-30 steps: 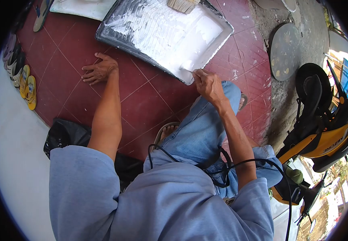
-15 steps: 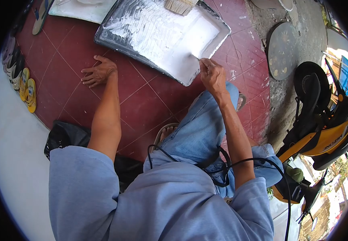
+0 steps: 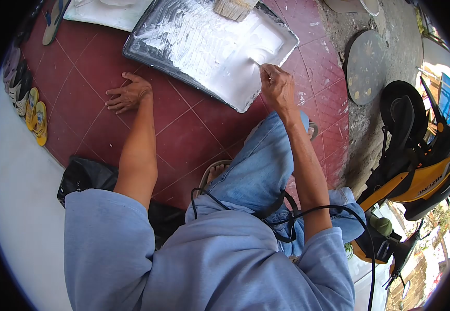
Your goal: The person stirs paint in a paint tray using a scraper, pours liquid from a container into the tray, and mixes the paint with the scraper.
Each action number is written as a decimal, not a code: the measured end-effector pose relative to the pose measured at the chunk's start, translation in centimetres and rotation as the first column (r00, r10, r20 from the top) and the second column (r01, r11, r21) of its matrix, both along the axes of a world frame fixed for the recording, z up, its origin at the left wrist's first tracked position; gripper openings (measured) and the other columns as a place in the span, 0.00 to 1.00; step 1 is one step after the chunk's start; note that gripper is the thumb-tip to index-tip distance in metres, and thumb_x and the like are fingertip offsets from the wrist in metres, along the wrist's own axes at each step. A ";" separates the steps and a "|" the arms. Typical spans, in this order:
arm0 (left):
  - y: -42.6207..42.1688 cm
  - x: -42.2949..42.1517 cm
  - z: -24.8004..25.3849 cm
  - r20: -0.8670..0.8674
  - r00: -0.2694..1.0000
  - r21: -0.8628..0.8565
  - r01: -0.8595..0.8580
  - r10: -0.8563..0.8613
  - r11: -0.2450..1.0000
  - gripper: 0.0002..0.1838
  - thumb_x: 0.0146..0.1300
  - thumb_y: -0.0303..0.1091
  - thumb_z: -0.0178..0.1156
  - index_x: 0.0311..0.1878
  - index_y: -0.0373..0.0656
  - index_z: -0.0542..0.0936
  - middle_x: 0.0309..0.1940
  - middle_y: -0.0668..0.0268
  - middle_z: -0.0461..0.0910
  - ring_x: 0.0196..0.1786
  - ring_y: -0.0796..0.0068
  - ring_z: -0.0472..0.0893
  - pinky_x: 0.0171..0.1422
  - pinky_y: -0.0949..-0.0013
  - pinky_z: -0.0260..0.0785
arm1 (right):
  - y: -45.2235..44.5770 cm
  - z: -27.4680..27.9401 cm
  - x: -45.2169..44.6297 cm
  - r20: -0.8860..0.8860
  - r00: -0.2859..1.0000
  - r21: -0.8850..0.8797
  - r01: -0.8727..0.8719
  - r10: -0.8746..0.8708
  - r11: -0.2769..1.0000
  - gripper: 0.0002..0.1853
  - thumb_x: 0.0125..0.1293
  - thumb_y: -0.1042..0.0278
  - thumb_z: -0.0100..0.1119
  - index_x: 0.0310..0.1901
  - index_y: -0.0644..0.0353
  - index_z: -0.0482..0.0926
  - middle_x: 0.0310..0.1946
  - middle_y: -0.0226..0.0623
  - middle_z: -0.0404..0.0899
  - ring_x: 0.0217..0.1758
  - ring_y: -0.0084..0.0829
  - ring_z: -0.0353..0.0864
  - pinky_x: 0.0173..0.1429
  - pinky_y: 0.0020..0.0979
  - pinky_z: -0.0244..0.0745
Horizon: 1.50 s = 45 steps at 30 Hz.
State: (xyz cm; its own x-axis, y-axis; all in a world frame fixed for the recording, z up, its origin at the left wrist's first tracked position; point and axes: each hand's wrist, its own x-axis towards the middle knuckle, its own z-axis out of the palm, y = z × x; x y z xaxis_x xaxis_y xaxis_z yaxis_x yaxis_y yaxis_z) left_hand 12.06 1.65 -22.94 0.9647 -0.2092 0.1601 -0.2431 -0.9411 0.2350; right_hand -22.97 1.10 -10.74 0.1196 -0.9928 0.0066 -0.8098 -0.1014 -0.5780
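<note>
My left hand (image 3: 130,95) rests on the red tiled floor (image 3: 183,132), palm down with its fingers spread. Over the near right edge of a black paint tray (image 3: 181,75), my right hand (image 3: 278,89) is closed in a pinch on a thin pale stick (image 3: 254,61). The stick's far end dips into white paint (image 3: 235,57) in the tray; its exact kind cannot be made out. Curved swirl marks show in the paint around its tip. A wide paintbrush (image 3: 235,8) with whitish bristles lies across the tray's far side.
Another white-coated tray (image 3: 103,16) lies at the far left. Yellow flip-flops (image 3: 39,124) and other shoes line the white wall at left. A round grey slab (image 3: 365,66) and a yellow-black motorbike (image 3: 422,181) are on the right. A black cord (image 3: 372,254) crosses my lap.
My right hand has shifted slightly, with the stick's tip moving away from me through the paint and leaving swirls. My left hand has stayed in place.
</note>
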 end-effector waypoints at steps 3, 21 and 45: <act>0.0 0.1 -0.1 0.007 1.000 0.007 -0.001 0.001 1.000 0.50 0.62 0.66 0.47 0.73 0.30 0.54 0.72 0.29 0.47 0.77 0.34 0.44 0.76 0.36 0.36 | 1.7 0.2 1.0 0.014 0.993 0.130 -0.117 0.116 0.985 0.07 0.65 0.69 0.56 0.38 0.62 0.81 0.32 0.49 0.81 0.32 0.52 0.81 0.37 0.47 0.75; 0.1 0.0 0.1 -0.003 1.000 0.005 0.007 -0.006 1.000 0.50 0.62 0.66 0.47 0.73 0.30 0.54 0.71 0.29 0.47 0.77 0.34 0.43 0.77 0.37 0.35 | -0.5 0.2 -2.0 -0.007 1.000 0.131 0.000 0.001 0.991 0.07 0.64 0.69 0.57 0.35 0.61 0.83 0.32 0.49 0.82 0.33 0.51 0.82 0.36 0.45 0.75; 0.1 0.2 -0.3 0.007 1.000 0.017 -0.004 0.003 1.000 0.50 0.62 0.66 0.48 0.73 0.31 0.53 0.71 0.29 0.47 0.76 0.34 0.44 0.76 0.36 0.36 | 3.6 0.7 1.1 -0.028 0.972 0.149 -0.226 0.233 0.963 0.05 0.63 0.70 0.57 0.36 0.62 0.80 0.28 0.47 0.80 0.30 0.48 0.81 0.34 0.44 0.75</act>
